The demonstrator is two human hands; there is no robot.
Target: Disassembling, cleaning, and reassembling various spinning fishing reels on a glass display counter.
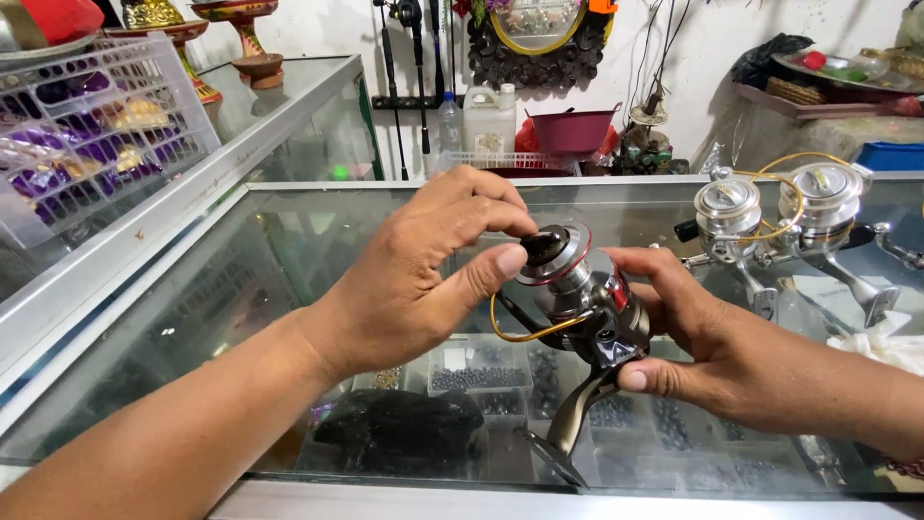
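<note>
Grey spinning reel (577,308) cradled by right hand (693,332), left hand (423,265) arched above, fingers (496,262) pinching its knob (545,245)

Glossy metal fishing reel (577,294), glass countertop (289,250)

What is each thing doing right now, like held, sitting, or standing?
fishing reel: held above the glass counter
left hand: pinching the reel's top knob
right hand: gripping the reel's body
two silver reels: standing on the counter, untouched
white basket: tilted, holding packets

Rear of the fishing reel (577,299) behind the right hand (693,332); its spool knob under left hand (423,265) fingertips.
</note>
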